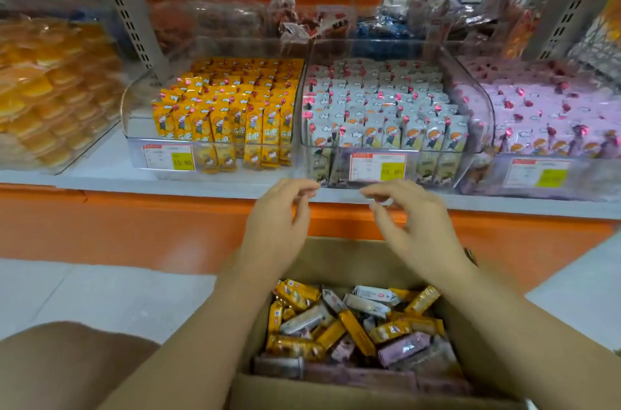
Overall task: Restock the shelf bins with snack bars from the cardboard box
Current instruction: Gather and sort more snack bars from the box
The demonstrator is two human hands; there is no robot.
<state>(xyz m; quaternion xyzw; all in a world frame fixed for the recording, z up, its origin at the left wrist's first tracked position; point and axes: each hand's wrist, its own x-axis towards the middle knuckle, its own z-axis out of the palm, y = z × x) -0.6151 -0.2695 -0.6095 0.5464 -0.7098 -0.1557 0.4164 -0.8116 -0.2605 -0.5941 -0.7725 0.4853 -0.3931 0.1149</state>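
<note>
Cardboard box [339, 261]: at 6 o'clock in the head view, top open, below the front edge of the shelf [100, 174]; both forearms pass over it.

Snack bars [356, 325]: a loose mixed heap inside the box; yellow, grey-white and pink wrappers lie at varied angles, overlapping.

Left hand [279, 225]: at 12 o'clock from the heap, above the far wall of the box and level with the shelf edge; its fingers [302, 188] are loosely curled with the tips near the thumb; nothing is held.

Right hand [413, 225]: at 3 o'clock from the left hand, near it but not touching; its fingers [376, 191] are loosely curled in the same way; nothing is held.

Shelf bins: three clear bins stand side by side on the shelf.
- Yellow-bar bin [134, 100]: at 11 o'clock from the hands; yellow bars stand upright in rows.
- Grey-bar bin [480, 114]: at 12 to 1 o'clock from the hands, touching the yellow-bar bin; grey-white bars stand upright in rows.
- Pink-bar bin [591, 181]: at 2 o'clock from the hands; pink bars fill it, blurred.

Each bin front carries a price label [169, 157]; the figures are only partly legible.

Surroundings: a bin of orange packets [50, 90] at 9 o'clock; an orange base panel [134, 225] under the shelf; pale floor [84, 292] at 8 o'clock.
</note>
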